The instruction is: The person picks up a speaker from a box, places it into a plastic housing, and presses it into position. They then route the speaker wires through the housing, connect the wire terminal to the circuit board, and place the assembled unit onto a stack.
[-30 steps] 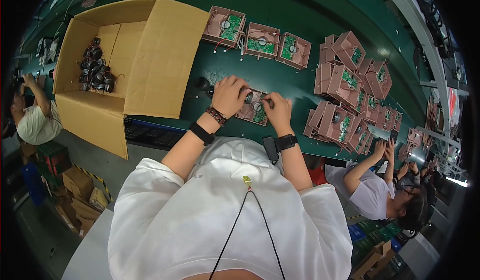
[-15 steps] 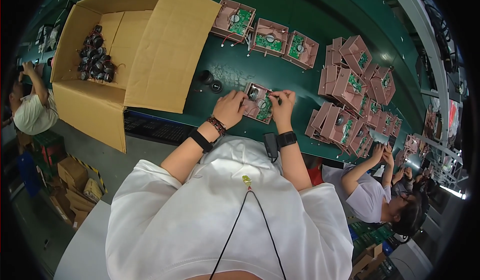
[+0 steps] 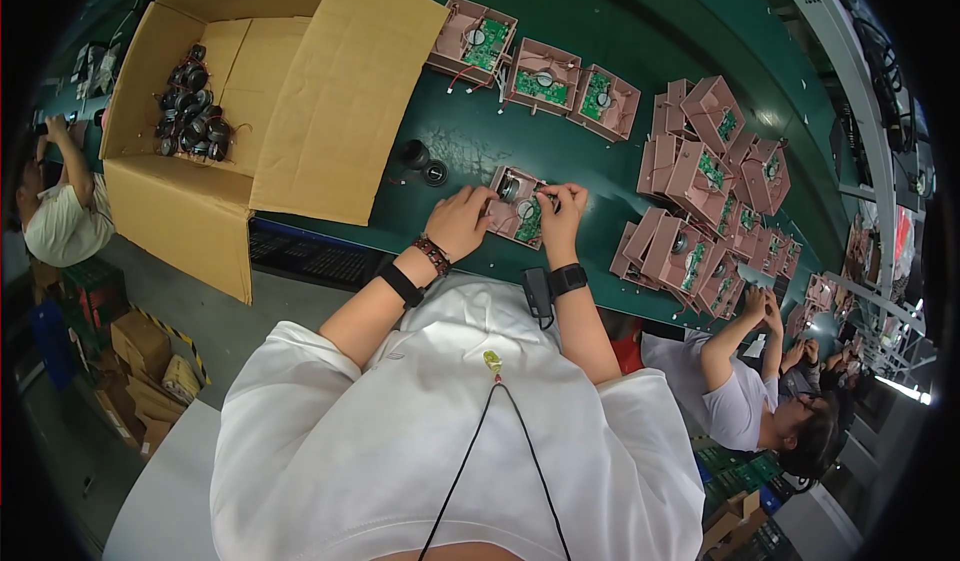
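In front of me on the green bench sits a small open pink plastic housing [image 3: 497, 223]. Inside it are a green circuit board [image 3: 529, 229] and a round black speaker [image 3: 508, 190]. My left hand [image 3: 459, 225] grips the housing's left wall, thumb and fingers at its edge. At the upper right corner, my right hand [image 3: 564, 211] has its thumb and fingertips pinched together; what they hold is too small to make out. Two loose black speakers, one standing [image 3: 413, 154] and one lying face up [image 3: 434, 173], are on the bench beyond my left hand.
A large open cardboard box [image 3: 340, 111] with several speakers [image 3: 192, 111] stands at the left. Three pink housings with boards [image 3: 541, 77] line the far side. Stacked housings [image 3: 690, 181] fill the right, beside a co-worker [image 3: 735, 391]. Another person [image 3: 65, 216] is far left.
My right hand has shifted very slightly left at the housing's upper right corner, its fingers still pinched. My left hand stays on the left wall. The whole view has moved a little.
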`<state>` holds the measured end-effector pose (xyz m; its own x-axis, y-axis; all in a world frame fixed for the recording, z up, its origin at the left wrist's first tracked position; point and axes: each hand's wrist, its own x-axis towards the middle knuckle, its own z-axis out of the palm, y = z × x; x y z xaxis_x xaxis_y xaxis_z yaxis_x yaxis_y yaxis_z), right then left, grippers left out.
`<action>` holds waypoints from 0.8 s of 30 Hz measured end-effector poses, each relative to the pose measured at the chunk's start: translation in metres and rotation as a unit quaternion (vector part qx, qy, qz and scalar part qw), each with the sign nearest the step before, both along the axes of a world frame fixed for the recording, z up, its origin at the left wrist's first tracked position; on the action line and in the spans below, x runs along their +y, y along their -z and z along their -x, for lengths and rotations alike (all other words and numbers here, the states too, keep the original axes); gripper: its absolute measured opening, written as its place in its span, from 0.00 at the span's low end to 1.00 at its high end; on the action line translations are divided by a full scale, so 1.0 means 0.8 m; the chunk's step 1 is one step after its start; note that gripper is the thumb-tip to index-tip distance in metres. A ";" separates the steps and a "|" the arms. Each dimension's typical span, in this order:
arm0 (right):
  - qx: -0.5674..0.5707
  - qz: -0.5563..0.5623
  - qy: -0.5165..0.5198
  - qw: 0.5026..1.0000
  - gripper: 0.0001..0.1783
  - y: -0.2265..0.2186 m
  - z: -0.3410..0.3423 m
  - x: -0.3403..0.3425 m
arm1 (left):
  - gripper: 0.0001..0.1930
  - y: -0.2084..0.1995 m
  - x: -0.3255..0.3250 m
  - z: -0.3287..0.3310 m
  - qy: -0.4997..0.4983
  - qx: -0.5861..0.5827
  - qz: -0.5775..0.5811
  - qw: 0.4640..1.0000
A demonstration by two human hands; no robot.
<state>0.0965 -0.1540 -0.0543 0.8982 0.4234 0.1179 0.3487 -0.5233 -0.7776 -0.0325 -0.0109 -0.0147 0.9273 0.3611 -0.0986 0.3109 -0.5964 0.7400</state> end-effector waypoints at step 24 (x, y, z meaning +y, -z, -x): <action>-0.201 0.123 -0.119 0.965 0.08 -0.047 -0.003 0.006 | 0.16 -0.002 0.002 -0.001 0.010 -0.007 0.005 1.000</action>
